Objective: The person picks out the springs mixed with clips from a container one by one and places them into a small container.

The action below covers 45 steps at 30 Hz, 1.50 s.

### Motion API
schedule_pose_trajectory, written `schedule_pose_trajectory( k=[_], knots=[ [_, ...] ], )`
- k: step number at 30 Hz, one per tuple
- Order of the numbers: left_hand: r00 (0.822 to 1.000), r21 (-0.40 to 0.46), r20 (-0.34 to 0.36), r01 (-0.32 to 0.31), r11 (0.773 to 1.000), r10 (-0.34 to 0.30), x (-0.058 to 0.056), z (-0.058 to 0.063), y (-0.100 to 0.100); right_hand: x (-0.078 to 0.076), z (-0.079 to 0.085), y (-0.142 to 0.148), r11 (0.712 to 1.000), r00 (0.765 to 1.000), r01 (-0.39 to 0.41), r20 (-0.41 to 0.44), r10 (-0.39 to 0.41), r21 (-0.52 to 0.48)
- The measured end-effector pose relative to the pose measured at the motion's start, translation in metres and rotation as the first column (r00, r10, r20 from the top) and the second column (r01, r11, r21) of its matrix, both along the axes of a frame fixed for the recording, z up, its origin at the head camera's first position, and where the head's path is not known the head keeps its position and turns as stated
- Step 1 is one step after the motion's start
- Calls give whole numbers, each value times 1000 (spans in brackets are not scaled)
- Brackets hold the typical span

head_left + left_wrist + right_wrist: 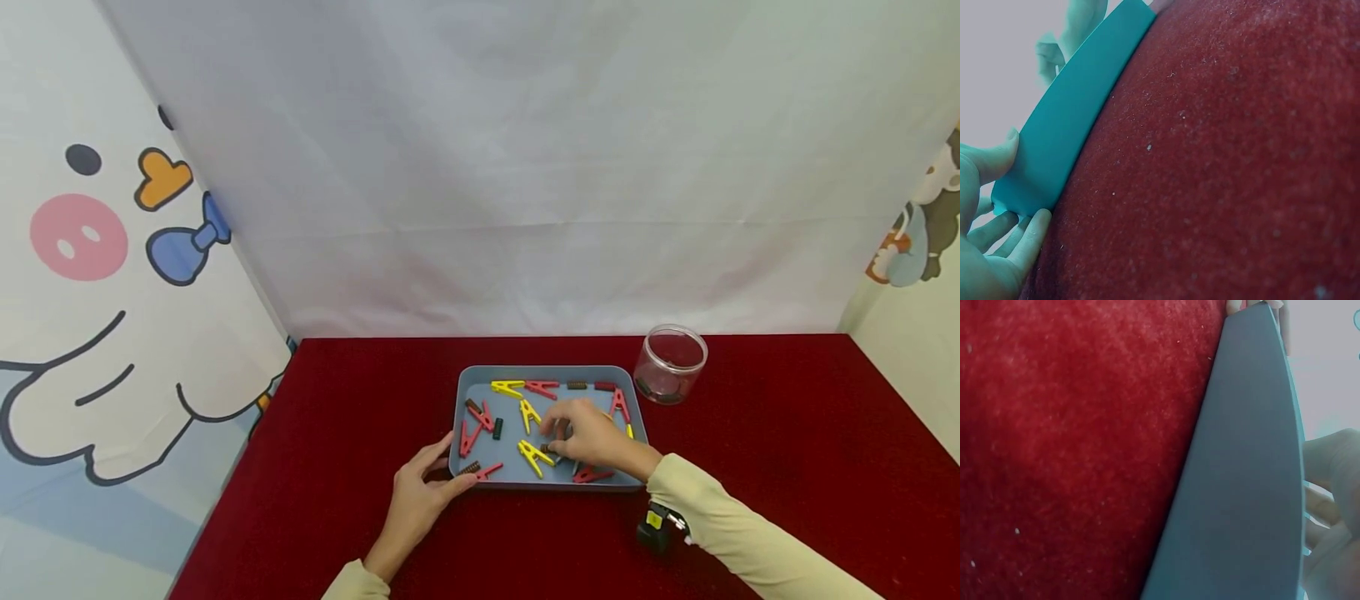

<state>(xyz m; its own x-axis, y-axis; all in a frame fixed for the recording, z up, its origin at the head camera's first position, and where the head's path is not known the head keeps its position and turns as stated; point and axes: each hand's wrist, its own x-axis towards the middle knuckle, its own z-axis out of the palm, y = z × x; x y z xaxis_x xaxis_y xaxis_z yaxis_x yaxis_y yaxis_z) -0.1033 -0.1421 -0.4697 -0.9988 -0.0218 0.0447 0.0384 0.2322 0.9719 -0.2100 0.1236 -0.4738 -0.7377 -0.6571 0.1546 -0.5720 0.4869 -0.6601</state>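
A grey-blue tray (547, 482) holds yellow clothespins (534, 457), red clothespins (468, 438) and several ribbed coil springs in brown, dark green and red. My left hand (420, 492) grips the tray's near left corner, thumb at the front rim and fingers round the side; the left wrist view shows this hold too. Inside the tray, my right hand (588, 433) reaches down with bent fingers, thumb and forefinger apart. Its thumb tip is right at a brown spring (546, 448), beside a yellow clothespin. The palm hides some pieces beneath it.
Behind the tray's far right corner stands a clear round jar (671, 367) with dark pieces at its bottom. A dark red cloth (360, 400) covers the table. White curtains (525, 208) hang at the back, with printed cartoon panels at both sides.
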Motion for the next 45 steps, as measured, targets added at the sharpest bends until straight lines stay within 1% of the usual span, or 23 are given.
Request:
schedule_pose_trajectory(
  k=[6,10,15,21,24,29,35,38,42,45],
  knots=[
    [1000,-24,-11,-7,1000,7,-1,1,0,-1,-1,-1,1000,999,26,-21,-26,-2],
    [1000,-24,-11,-10,1000,10,-2,1,0,-3,-1,1,999,999,41,-20,-41,-14],
    [1000,-25,-17,-18,1000,18,-3,0,-1,-6,1,2,999,998,45,-49,-46,-14],
    [1000,-29,-13,-19,999,18,-2,0,-1,-5,5,4,1000,997,3,-75,-3,3],
    [1000,-14,-9,-10,1000,10,-2,1,-1,-5,5,5,999,996,-22,-84,24,25],
    [1000,7,0,1,1000,-1,-3,0,-1,-6,5,6,998,997,-34,-71,38,59],
    [1000,5,8,0,1000,0,-2,0,-1,-8,6,6,998,997,-43,-56,46,55],
    [1000,2,8,-2,1000,2,-2,0,-1,-9,5,6,998,998,-26,-49,29,60],
    [1000,-5,12,0,1000,0,-2,0,0,-8,4,6,998,1000,15,-28,-14,53],
    [1000,-3,14,2,1000,-2,-1,0,0,-7,3,7,999,999,37,1,-37,11]
  ],
)
